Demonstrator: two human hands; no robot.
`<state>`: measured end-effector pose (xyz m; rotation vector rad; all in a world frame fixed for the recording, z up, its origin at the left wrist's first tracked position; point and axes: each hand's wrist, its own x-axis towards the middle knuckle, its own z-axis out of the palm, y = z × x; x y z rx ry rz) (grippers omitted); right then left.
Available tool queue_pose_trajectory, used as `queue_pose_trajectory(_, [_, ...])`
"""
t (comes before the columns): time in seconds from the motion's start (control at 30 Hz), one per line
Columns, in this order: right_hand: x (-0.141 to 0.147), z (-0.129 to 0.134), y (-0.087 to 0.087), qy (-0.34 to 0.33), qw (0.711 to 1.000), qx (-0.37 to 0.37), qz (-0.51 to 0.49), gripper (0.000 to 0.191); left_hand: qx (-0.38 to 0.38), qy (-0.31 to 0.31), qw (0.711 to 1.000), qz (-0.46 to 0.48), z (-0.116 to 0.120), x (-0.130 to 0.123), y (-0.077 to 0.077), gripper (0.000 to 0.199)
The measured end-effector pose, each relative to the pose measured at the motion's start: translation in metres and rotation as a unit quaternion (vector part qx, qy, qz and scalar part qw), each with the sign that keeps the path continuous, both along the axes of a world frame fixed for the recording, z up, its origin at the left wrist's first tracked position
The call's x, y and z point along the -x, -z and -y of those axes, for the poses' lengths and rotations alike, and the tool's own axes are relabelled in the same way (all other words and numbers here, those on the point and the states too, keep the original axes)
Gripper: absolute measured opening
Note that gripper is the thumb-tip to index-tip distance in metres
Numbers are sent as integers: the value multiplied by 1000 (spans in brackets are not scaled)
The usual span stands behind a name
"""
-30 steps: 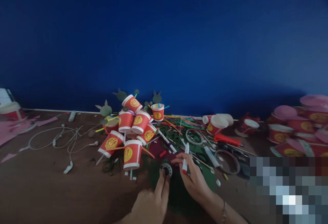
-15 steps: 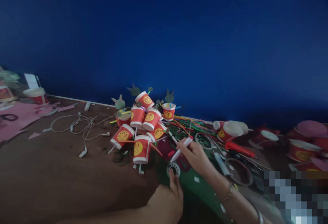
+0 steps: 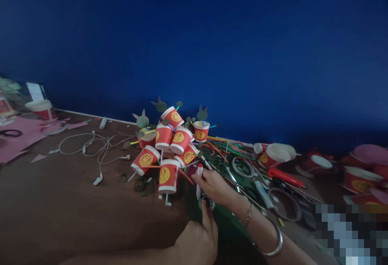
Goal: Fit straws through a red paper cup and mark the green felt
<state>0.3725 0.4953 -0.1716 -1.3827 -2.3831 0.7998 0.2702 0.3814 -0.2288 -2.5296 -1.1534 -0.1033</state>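
My right hand (image 3: pixel 214 186) is closed around a white marker (image 3: pixel 199 182) with a red end, held nearly upright. The marker's lower tip is at the edge of a small white ring (image 3: pixel 212 204) with dark spots. Outstretched fingers of my left hand (image 3: pixel 198 234) press on this ring from the near side, partly covering it. Dark green paper (image 3: pixel 232 232) lies underneath. To the left of my hands is a cluster of red and white paper cups (image 3: pixel 168 176) with straws and grey-green paper animal heads (image 3: pixel 202 113).
White earphones (image 3: pixel 98 180) lie tangled on the brown table (image 3: pixel 91 216). Pink paper (image 3: pixel 24 135) is at the far left. On the right are an orange-red tool (image 3: pixel 285 177), clear tape rolls (image 3: pixel 285 204), coloured straws and more cups (image 3: pixel 274 155). A blue wall (image 3: pixel 194 47) stands behind.
My right hand has moved left with the marker and turned it from slanted to nearly upright at the ring. My left hand keeps pressing on the ring.
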Motion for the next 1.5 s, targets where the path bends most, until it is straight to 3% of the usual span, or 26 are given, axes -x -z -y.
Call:
queue_pose_trajectory(0.3, [7,-4,-1,-32,993,-27,112,45,-76,-5,995,61,1,1,-8,33])
queue_pose_trajectory(0.7, [12,-11,-12,-39,981,-52,182,45,-76,-2,994,81,-1,3,-3,34])
queue_pose_trajectory(0.87, [6,-12,-10,-19,985,-47,167,42,-75,-18,993,85,1,3,-1,33])
queue_pose_trajectory(1.1, [-4,-9,-8,17,991,-54,125,36,-33,12,999,15,0,5,-4,38])
queue_pose_trajectory(1.3, [-19,-6,4,65,998,-8,6,37,-56,10,998,29,0,6,-4,37])
queue_pose_trajectory(1.5, [-33,4,17,129,988,10,-89,37,-97,24,994,45,0,8,-7,37])
